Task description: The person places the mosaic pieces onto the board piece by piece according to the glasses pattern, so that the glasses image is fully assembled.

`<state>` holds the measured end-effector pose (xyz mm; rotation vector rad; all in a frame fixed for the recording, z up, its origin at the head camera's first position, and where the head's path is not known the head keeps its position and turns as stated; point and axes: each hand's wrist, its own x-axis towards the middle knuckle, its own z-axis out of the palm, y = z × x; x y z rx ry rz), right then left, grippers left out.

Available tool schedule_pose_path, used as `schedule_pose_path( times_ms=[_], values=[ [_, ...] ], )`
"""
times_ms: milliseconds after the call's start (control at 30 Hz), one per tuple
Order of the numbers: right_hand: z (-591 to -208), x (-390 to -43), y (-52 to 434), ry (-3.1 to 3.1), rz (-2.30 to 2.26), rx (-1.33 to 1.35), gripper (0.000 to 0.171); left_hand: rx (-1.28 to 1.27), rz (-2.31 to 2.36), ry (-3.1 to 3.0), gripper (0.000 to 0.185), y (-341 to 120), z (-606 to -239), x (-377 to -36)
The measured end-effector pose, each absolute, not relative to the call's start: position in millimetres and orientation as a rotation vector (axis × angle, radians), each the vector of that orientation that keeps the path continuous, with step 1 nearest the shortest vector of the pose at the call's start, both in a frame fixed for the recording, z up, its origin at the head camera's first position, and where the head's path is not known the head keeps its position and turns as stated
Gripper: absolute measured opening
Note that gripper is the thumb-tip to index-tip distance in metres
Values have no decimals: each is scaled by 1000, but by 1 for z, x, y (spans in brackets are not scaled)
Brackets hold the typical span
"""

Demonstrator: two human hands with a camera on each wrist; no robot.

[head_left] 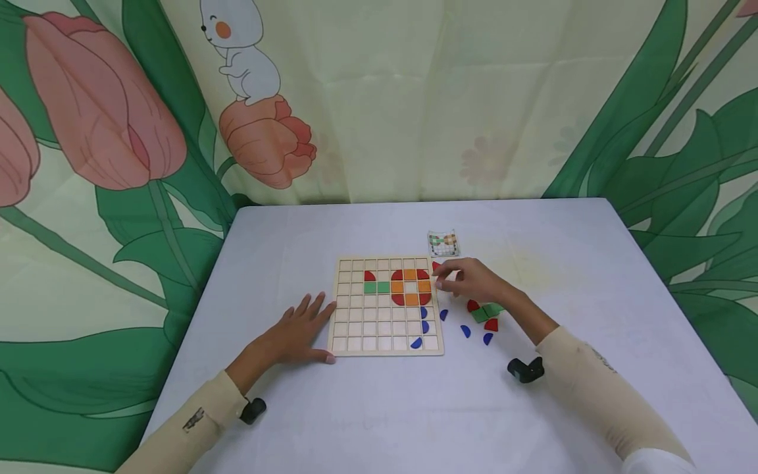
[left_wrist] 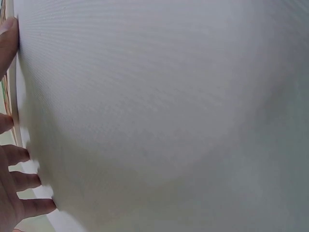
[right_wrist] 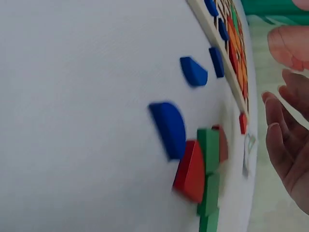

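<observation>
On white table, centre: wooden grid board point(head_left: 387, 332), part-filled.
Left hand point(head_left: 299, 332) flat, fingers spread, at board's 8 o'clock edge; right hand point(head_left: 474, 280) loosely open, empty, above red piece point(head_left: 436, 266) at 2 o'clock.

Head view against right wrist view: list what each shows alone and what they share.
Head only: the left hand flat beside the wooden grid board, the pattern card, the tulip backdrop. Right wrist only: the loose blue pieces and stacked green squares close up. Both: the right hand, apparently holding nothing, near a red piece.
</observation>
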<state>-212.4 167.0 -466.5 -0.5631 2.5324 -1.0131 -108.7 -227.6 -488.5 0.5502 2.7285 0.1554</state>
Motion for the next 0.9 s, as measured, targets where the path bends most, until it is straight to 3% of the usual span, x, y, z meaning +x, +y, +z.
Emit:
schedule_pose_path(
  times_ms=[433, 900],
  values=[
    [-484, -183, 261, 2646, -836, -524, 33, 552, 161, 2733, 111, -227, -490, -109],
    [-491, -175, 281, 2719, -812, -517, 30, 546, 169, 2728, 111, -229, -492, -109]
  ],
)
